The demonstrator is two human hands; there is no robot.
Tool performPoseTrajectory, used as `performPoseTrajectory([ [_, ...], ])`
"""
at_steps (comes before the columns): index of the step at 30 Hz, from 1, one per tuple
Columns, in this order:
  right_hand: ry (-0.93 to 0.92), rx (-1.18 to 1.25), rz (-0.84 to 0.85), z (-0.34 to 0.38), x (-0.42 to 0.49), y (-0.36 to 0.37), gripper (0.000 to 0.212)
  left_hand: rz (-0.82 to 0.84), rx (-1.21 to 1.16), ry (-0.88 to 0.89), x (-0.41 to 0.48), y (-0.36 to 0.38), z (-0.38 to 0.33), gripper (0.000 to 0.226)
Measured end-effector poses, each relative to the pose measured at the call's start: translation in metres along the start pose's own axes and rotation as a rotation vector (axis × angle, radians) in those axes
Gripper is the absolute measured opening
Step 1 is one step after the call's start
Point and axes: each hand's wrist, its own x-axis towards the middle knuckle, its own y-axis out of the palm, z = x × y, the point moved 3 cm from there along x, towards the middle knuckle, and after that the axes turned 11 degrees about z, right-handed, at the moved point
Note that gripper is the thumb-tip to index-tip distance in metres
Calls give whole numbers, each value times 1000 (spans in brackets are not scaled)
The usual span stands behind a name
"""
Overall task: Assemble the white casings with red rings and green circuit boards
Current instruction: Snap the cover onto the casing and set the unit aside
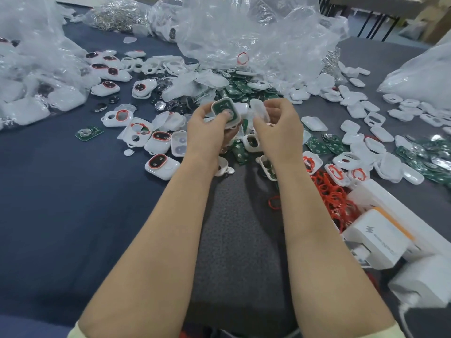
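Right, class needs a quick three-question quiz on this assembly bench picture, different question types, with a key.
1. True or false: the left hand holds a white casing with a green circuit board in it.
2. Which holds the plain white cover? A) left hand B) right hand
3. Fill in: the loose red rings lie on the ___ side of the right forearm.
Key: 1 true; 2 B; 3 right.

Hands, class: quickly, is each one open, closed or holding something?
Left hand: holds a white casing with a green circuit board inside.
Right hand: pinches a white cover.
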Motion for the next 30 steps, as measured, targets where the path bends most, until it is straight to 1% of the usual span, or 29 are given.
performPoseTrajectory([
  [3, 13, -232, 60, -5, 2, 3, 33, 12, -82, -26, 0, 0, 0, 10],
  [5, 40, -329, 107, -7, 2, 7, 35, 3, -99, -33, 0, 0, 0, 9],
  [7, 9, -302, 88, -3, 0, 7, 31, -11, -108, -35, 1, 0, 0, 12],
  [9, -72, -207, 15, 5, -3, 6, 25, -21, -111, -33, 1, -1, 0, 14],
  [11, -138, -147, -31, 13, -6, 7, 23, -26, -90, -34, 1, 0, 0, 16],
  [14, -192, -165, -9, 19, -8, 16, 24, -27, -34, -29, 1, 2, 0, 20],
  [17, -210, -205, -2, 19, -9, 22, 24, -3, 13, -26, 2, 3, 1, 19],
  [23, -216, -272, -13, 19, -9, 25, 19, 3, 154, -1, 5, 2, 5, 28],
  [30, -213, -296, -34, 19, -10, 28, 18, -27, 268, 42, 5, 1, 5, 18],
])
